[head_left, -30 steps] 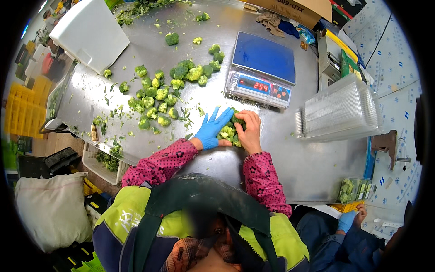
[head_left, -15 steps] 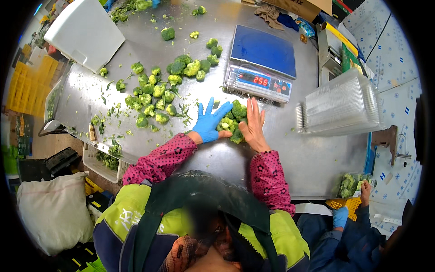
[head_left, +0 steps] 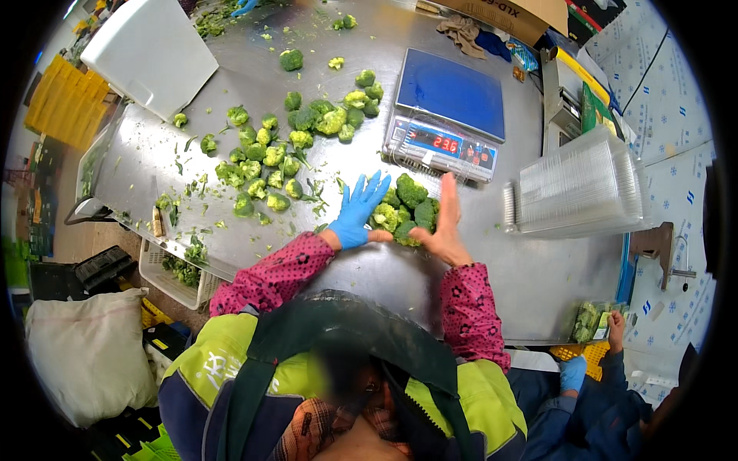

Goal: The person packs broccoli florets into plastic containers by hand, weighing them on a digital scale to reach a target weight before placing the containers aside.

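Note:
A cluster of green broccoli florets lies on the metal table in front of me; whether a clear tray is under it I cannot tell. On its left side is my left hand, in a blue glove with the thumb bare, its fingers spread and laid flat. My right hand is ungloved and upright along the right side, fingers straight and thumb against the near florets. Neither hand grasps anything. Just beyond them stands a digital scale with a blue platform and a lit red display.
Loose broccoli florets and leaf scraps spread to the left. A white bin stands at the far left. Stacked clear plastic trays are on the right. At the near right, another person's hand holds a package of broccoli.
My right hand has shifted rightward and its fingers have straightened away from the broccoli. My left hand stays beside the cluster. The scale's reading has changed.

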{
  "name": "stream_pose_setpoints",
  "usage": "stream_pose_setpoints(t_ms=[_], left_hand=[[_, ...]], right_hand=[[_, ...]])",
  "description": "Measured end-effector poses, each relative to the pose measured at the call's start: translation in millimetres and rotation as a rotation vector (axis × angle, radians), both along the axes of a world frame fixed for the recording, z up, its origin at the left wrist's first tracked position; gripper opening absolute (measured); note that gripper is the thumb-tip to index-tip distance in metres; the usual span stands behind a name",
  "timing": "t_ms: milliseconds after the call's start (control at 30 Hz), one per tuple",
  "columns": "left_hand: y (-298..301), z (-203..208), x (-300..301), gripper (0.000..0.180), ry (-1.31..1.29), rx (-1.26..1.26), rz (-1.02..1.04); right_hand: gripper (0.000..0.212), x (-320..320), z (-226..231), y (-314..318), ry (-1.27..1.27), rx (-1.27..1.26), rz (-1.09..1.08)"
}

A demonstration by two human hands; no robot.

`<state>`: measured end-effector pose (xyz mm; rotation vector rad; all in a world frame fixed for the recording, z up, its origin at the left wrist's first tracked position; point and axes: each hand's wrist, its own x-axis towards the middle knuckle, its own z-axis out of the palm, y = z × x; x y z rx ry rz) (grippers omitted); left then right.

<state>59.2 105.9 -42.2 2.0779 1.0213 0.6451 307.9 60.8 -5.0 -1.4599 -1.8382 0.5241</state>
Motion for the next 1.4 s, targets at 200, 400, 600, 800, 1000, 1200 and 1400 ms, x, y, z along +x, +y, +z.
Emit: stream_pose_setpoints(t_ms=[200,400,600,800,1000,1200,1400], left_hand=[[-24,-4,-28,0.075,-0.283,-0.274,0.328],[-25,17,-39,0.073,-0.428,-0.961,0.342],[-34,21,-25,0.060,-0.318,-0.842,0.320],[-37,13,-21,0.063,-0.375,-0.926,0.299],[-39,-12,-24,0.071,-0.217,-0.774,0.225],[-44,2,-15,0.075,-0.346,-0.907,0.262],[-37,2,-23,0.075,-0.327,-0.950,0.263]], right_hand=[[0.078,36,26,45,0.800,-0.335,-0.495],[0.062,19,42,23,0.701,-0.211,-0.181],[0.047,-32,-16,-65,-0.018,-0.022,-0.522],[0.064,-49,-24,-95,0.659,-0.362,-0.548],[0.093,-56,-38,-82,0.401,-0.265,-0.516],[0.084,-64,-38,-75,0.672,-0.330,-0.624],[0.067,-57,-39,-66,0.515,-0.313,-0.557]])
